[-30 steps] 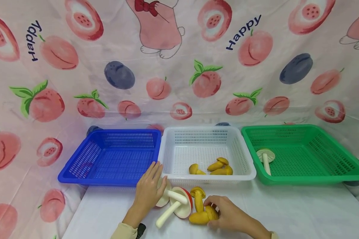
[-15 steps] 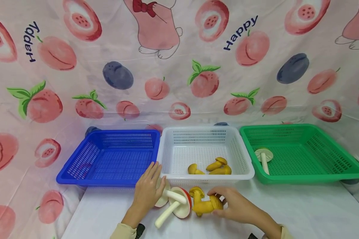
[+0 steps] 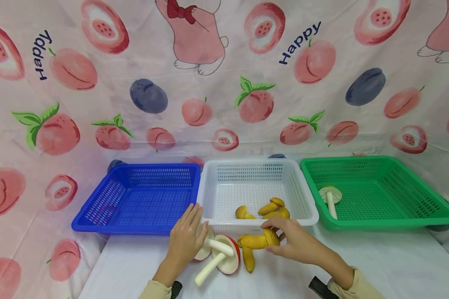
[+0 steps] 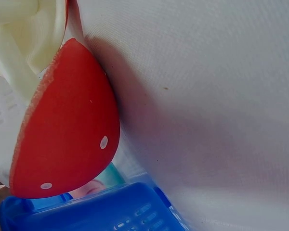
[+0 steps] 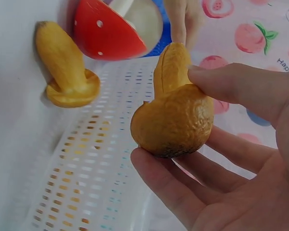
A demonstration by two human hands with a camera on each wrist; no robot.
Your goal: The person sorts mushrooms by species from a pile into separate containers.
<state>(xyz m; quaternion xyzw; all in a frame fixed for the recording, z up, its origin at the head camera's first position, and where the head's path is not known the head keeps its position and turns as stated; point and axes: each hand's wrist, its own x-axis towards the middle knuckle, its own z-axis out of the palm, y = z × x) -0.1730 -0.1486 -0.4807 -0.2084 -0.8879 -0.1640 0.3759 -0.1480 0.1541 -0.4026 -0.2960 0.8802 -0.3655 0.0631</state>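
My right hand (image 3: 299, 244) pinches a yellow toy mushroom (image 3: 257, 241) by its cap, thumb on one side and fingers on the other. In the right wrist view that mushroom (image 5: 176, 115) shows its wrinkled cap and short stem, lifted beside the white basket. A second yellow mushroom (image 3: 248, 261) lies on the table below it. My left hand (image 3: 186, 234) lies with straight fingers over the near rims of the blue and white baskets. Beside its thumb, two red-capped mushrooms (image 3: 230, 263) with pale stems lie crossed; the left wrist view shows a white-spotted red cap (image 4: 72, 125) close up.
The blue basket (image 3: 134, 228) stands left, the white basket (image 3: 262, 221) in the middle with several yellow mushrooms (image 3: 243, 212) inside, and the green basket (image 3: 389, 225) right with a pale-stemmed mushroom (image 3: 331, 197). A fruit-print cloth (image 3: 217, 91) hangs behind.
My right hand has taken hold of the yellow mushroom and raised it off the table, moving it up toward the white basket. The left hand has stayed in place.
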